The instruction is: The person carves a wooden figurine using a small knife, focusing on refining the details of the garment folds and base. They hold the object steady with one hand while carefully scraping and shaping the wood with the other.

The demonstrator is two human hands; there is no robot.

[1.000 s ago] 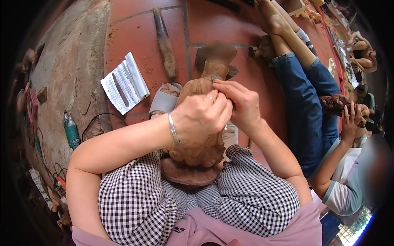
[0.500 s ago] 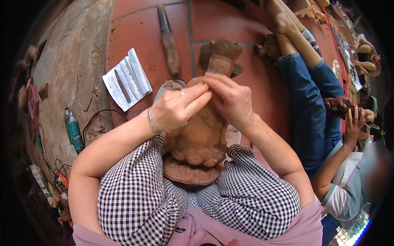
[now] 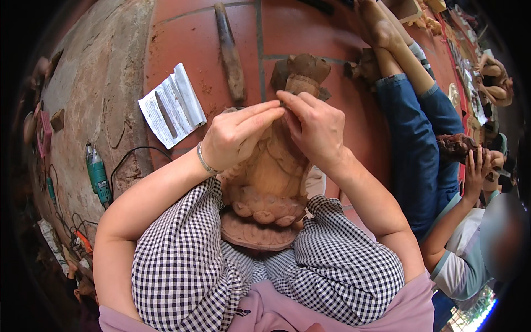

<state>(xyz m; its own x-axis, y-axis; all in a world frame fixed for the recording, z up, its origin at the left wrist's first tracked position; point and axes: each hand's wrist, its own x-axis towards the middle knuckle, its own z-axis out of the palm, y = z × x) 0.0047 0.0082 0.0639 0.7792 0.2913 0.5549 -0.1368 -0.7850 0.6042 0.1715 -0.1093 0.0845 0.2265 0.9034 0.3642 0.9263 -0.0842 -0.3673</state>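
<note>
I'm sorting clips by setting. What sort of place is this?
Probably a wood-carving workshop, worked on the floor: a carved wooden figure on the lap, a power tool on the ground, and a co-worker seated on the red tile floor.

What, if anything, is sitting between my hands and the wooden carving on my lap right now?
Nothing visible. The left hand and the right hand both rest directly on the upper part of the wooden carving, fingertips meeting near its top. The paper sheet and the wooden mallet lie apart on the tiled floor.

Both forearms reach forward, left hand (image 3: pixel 235 135) and right hand (image 3: pixel 315 127) meeting fingertip to fingertip.
</note>
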